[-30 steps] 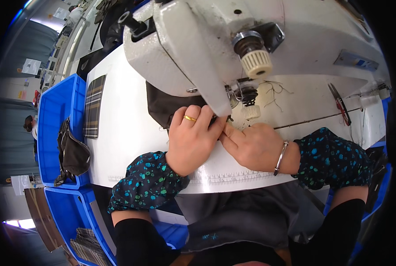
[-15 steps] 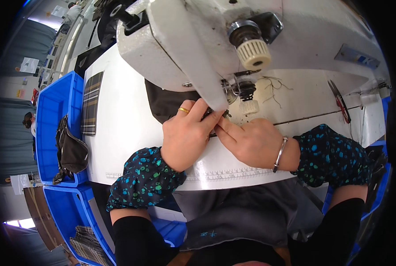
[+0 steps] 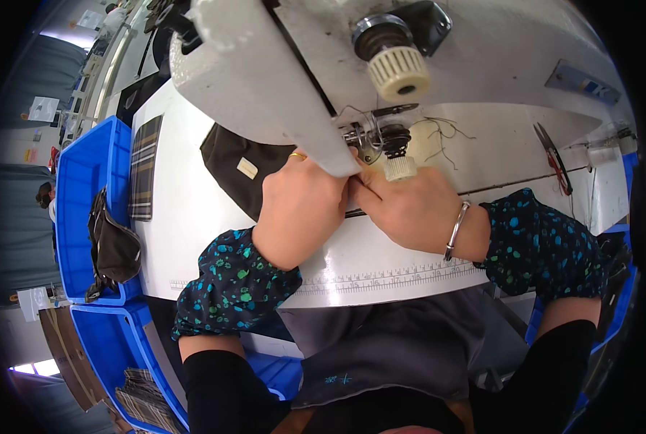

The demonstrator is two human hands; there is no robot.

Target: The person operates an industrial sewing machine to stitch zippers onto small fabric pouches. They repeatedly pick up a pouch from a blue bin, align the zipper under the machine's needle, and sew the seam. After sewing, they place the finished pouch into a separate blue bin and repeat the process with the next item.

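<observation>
My left hand [image 3: 302, 202], with a gold ring, is closed on dark brown cloth [image 3: 230, 160] beneath the head of a white sewing machine [image 3: 250, 94]. The machine head covers its fingertips. A small pale label [image 3: 247, 168] shows on the cloth, which spreads out to the left of that hand. Beside it, fingers bent, my right hand [image 3: 410, 210] pinches the cloth's near edge close to the needle area. The two hands almost touch, thumbs together. The needle itself is hidden.
Red-handled scissors [image 3: 556, 168] and loose dark threads [image 3: 442, 137] lie to the right. At left are a plaid cloth piece [image 3: 145, 168] and a blue bin [image 3: 66, 217] with dark cloth hung over its rim. Another blue bin [image 3: 98, 325] holds plaid pieces. A printed ruler [image 3: 388, 281] lines the table's front edge.
More of the dark cloth shows at the left, with its pale label now in view. Both hands' fingers have bent further in. The view has shifted slightly against the machine.
</observation>
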